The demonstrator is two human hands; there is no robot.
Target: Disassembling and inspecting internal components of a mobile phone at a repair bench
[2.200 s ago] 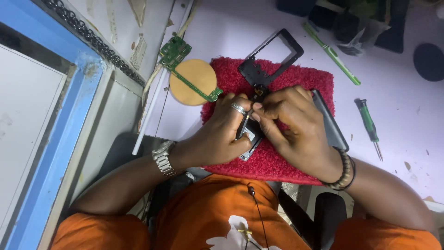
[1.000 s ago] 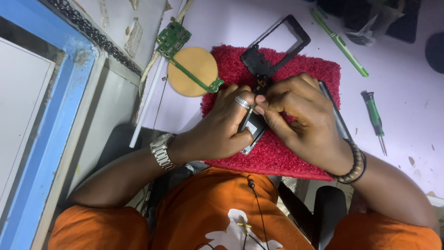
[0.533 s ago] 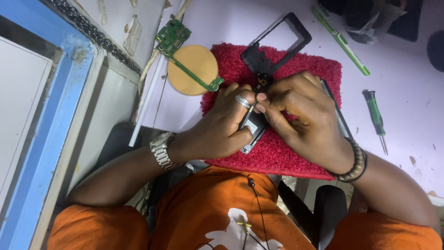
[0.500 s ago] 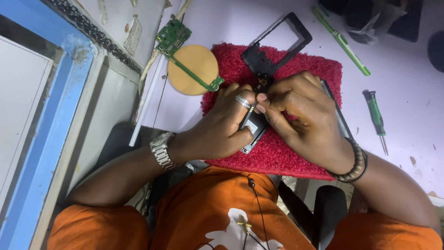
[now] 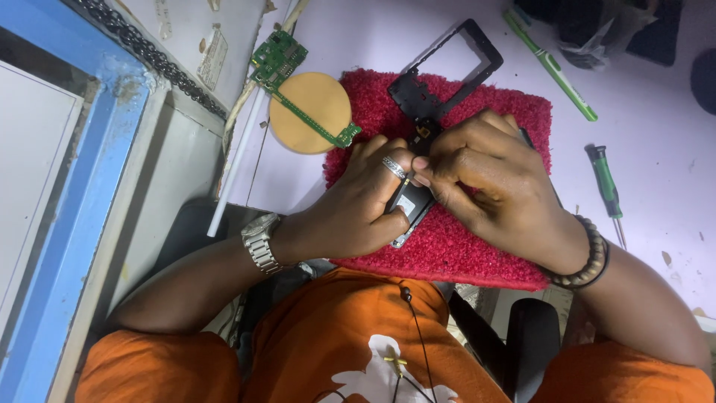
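Nearest the camera, at the bottom of the frame, the person's orange shirt (image 5: 350, 351) fills the lower middle, with both forearms reaching up from it. The left hand (image 5: 350, 205), with a ring and a metal wristwatch (image 5: 261, 242), is curled closed around the small dark phone body (image 5: 409, 207), gripping it from the left of centre. The right hand (image 5: 496, 186), with a beaded bracelet (image 5: 589, 257) at the wrist, is closed too, its fingertips (image 5: 425, 166) pinching at the upper end of the phone body. Both hands touch it; the left carries it, the right works at its top.

The phone body sits at the centre of the frame, its long axis running from lower left to upper right, over the red fuzzy mat (image 5: 447, 246).

Farther up, a black phone frame (image 5: 447, 71) lies on the mat's upper edge. To its left, a tan round disc (image 5: 309, 112) with a green circuit board (image 5: 277, 58). At the right, on the pale tabletop (image 5: 656, 172), a green-handled screwdriver (image 5: 605, 183), and above it a green pen-like tool (image 5: 552, 67).
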